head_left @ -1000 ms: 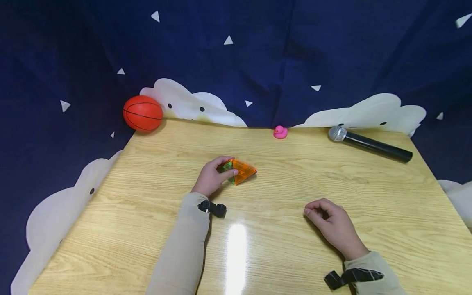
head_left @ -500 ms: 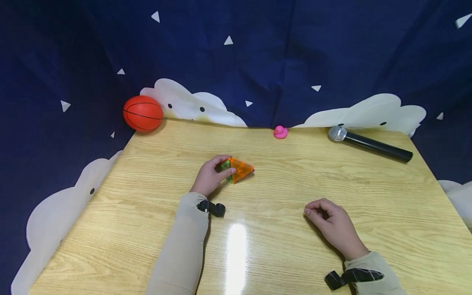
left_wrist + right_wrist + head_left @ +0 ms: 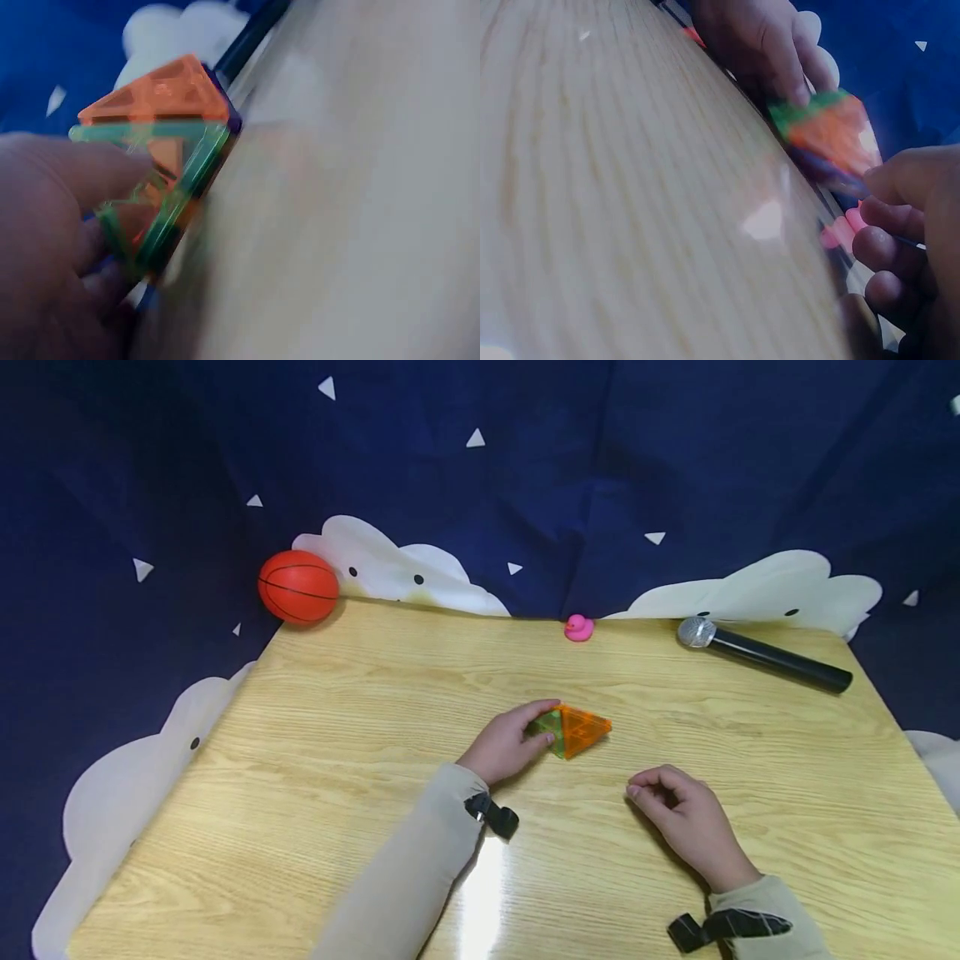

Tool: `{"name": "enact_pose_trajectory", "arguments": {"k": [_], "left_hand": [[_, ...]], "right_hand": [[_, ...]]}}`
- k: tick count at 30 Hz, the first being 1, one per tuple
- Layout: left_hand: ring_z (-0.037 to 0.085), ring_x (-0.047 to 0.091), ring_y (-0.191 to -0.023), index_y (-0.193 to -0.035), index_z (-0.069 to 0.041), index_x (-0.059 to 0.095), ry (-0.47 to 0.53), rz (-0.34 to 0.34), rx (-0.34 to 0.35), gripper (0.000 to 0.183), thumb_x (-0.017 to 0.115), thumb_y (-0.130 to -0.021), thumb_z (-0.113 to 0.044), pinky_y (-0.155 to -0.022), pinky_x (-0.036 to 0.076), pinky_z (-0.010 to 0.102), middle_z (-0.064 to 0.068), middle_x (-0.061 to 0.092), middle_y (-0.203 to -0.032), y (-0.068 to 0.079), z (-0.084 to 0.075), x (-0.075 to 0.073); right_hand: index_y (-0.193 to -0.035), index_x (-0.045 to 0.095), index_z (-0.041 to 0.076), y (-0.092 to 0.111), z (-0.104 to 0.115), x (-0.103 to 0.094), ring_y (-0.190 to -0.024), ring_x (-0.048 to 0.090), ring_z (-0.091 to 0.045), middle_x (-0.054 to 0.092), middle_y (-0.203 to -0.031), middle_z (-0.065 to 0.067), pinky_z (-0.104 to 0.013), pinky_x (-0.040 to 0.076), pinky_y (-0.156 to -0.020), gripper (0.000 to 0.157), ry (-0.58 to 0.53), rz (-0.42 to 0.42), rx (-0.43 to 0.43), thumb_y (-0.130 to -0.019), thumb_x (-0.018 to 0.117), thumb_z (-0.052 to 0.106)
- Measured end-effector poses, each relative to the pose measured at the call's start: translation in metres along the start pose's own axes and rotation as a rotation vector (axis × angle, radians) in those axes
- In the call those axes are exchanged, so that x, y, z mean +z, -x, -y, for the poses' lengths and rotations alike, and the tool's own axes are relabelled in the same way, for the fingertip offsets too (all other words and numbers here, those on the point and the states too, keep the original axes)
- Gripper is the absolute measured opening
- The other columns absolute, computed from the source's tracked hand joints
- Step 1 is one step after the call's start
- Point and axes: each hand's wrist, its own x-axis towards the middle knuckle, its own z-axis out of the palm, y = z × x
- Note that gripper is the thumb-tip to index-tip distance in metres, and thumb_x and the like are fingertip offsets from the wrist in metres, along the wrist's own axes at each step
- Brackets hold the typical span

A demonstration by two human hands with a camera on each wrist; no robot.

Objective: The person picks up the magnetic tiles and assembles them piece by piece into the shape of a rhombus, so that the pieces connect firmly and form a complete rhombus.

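Between thumb and fingers, my left hand (image 3: 506, 748) grips a small block of joined translucent magnetic tiles (image 3: 583, 732) near the table's middle. Its outer end is orange triangles; the gripped end is green. The left wrist view shows the green tile frame (image 3: 196, 161) by the fingers, orange beyond and a purple edge. Whether the block touches the table, I cannot tell. My right hand (image 3: 693, 827) rests on the table to the right and nearer, fingers loosely curled, holding nothing. In the right wrist view the block (image 3: 832, 135) is blurred beyond the right fingertips.
On the wooden table (image 3: 337, 718), a red toy basketball (image 3: 298, 587) sits at the back left corner. A pink rubber duck (image 3: 578, 628) stands at the back edge, and a black microphone (image 3: 772, 658) lies back right. A dark blue curtain (image 3: 420, 460) hangs behind.
My left hand first shifts slightly left, then carries the tile block right and a little nearer, towards the right hand. The right hand stays in place; the head view shifts slightly.
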Motion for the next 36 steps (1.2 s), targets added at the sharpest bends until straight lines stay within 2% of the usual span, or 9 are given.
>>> {"name": "enact_pose_trajectory", "arguments": {"k": [4, 10, 13, 16, 21, 24, 26, 30, 36], "left_hand": [[0.017, 0.048, -0.135, -0.140, -0.021, 0.059, -0.125, 0.043, 0.091, 0.038, 0.059, -0.102, -0.022, -0.114, 0.032, 0.030, -0.003, 0.058, -0.141, -0.002, -0.013, 0.015], [0.016, 0.051, -0.132, -0.130, -0.020, 0.066, -0.096, 0.001, 0.073, 0.032, 0.065, -0.098, -0.026, -0.113, 0.033, 0.028, -0.004, 0.063, -0.135, -0.002, -0.016, 0.019], [0.016, 0.050, -0.132, -0.133, -0.020, 0.064, -0.117, 0.005, 0.089, 0.038, 0.067, -0.097, -0.033, -0.115, 0.031, 0.029, -0.004, 0.061, -0.137, -0.003, -0.017, 0.020], [0.014, 0.050, -0.133, -0.133, -0.020, 0.064, -0.152, -0.006, 0.097, 0.039, 0.068, -0.096, -0.033, -0.117, 0.026, 0.031, -0.005, 0.062, -0.137, -0.003, -0.019, 0.021], [0.014, 0.049, -0.134, -0.132, -0.023, 0.065, -0.202, -0.014, 0.086, 0.038, 0.068, -0.095, -0.034, -0.119, 0.024, 0.034, -0.007, 0.064, -0.133, -0.005, -0.024, 0.024], [0.015, 0.049, -0.134, -0.132, -0.024, 0.065, -0.212, -0.019, 0.076, 0.037, 0.067, -0.096, -0.033, -0.119, 0.024, 0.035, -0.008, 0.064, -0.133, -0.005, -0.025, 0.028], [0.014, 0.050, -0.133, -0.133, -0.023, 0.064, -0.203, -0.028, 0.067, 0.036, 0.066, -0.098, -0.029, -0.118, 0.024, 0.034, -0.007, 0.064, -0.134, -0.005, -0.024, 0.029], [0.015, 0.052, -0.132, -0.135, -0.020, 0.063, -0.169, -0.047, 0.058, 0.036, 0.062, -0.100, -0.022, -0.118, 0.026, 0.034, -0.004, 0.062, -0.136, -0.004, -0.023, 0.030], [0.018, 0.056, -0.127, -0.135, -0.019, 0.062, -0.063, -0.083, 0.006, 0.034, 0.059, -0.102, -0.016, -0.110, 0.039, 0.033, -0.002, 0.063, -0.136, -0.004, -0.019, 0.025]], "right_hand": [[-0.097, 0.073, 0.015, 0.000, 0.000, 0.001, -0.069, 0.055, -0.008, 0.066, -0.087, 0.005, -0.022, 0.044, -0.061, 0.004, -0.005, -0.007, -0.013, -0.094, 0.072, 0.017], [-0.097, 0.072, 0.015, -0.001, -0.001, -0.001, -0.071, 0.052, -0.008, 0.062, -0.088, 0.005, -0.021, 0.042, -0.062, 0.005, -0.011, -0.034, -0.047, -0.093, 0.073, 0.013], [-0.113, 0.068, 0.007, -0.003, 0.000, -0.002, -0.075, 0.049, -0.006, 0.057, -0.101, -0.006, -0.018, 0.039, -0.064, 0.022, -0.049, -0.095, -0.035, -0.092, 0.073, 0.007], [-0.138, 0.051, 0.001, -0.007, 0.001, -0.003, -0.083, 0.049, -0.003, 0.048, -0.122, -0.018, -0.016, 0.038, -0.068, 0.049, -0.112, -0.141, 0.024, -0.093, 0.070, 0.006], [-0.156, 0.028, 0.002, -0.018, 0.001, -0.002, -0.101, 0.053, -0.015, 0.044, -0.147, -0.025, -0.010, 0.038, -0.081, 0.073, -0.097, -0.099, 0.096, -0.095, 0.068, 0.014], [-0.154, 0.033, 0.004, -0.023, 0.001, 0.001, -0.099, 0.053, -0.023, 0.058, -0.136, -0.020, -0.015, 0.040, -0.076, 0.069, -0.026, -0.082, 0.098, -0.096, 0.068, 0.017], [-0.149, 0.039, 0.005, -0.025, 0.001, 0.005, -0.092, 0.052, -0.019, 0.064, -0.124, -0.016, -0.019, 0.040, -0.069, 0.063, -0.003, -0.095, 0.107, -0.095, 0.069, 0.018], [-0.136, 0.047, 0.007, -0.028, 0.003, 0.012, -0.082, 0.051, -0.013, 0.067, -0.107, -0.009, -0.020, 0.040, -0.064, 0.049, -0.009, -0.143, 0.141, -0.093, 0.070, 0.017], [-0.123, 0.056, 0.010, -0.037, 0.006, 0.017, -0.072, 0.050, -0.012, 0.068, -0.096, -0.006, -0.024, 0.039, -0.061, 0.033, 0.011, -0.173, 0.164, -0.094, 0.069, 0.019]]}}
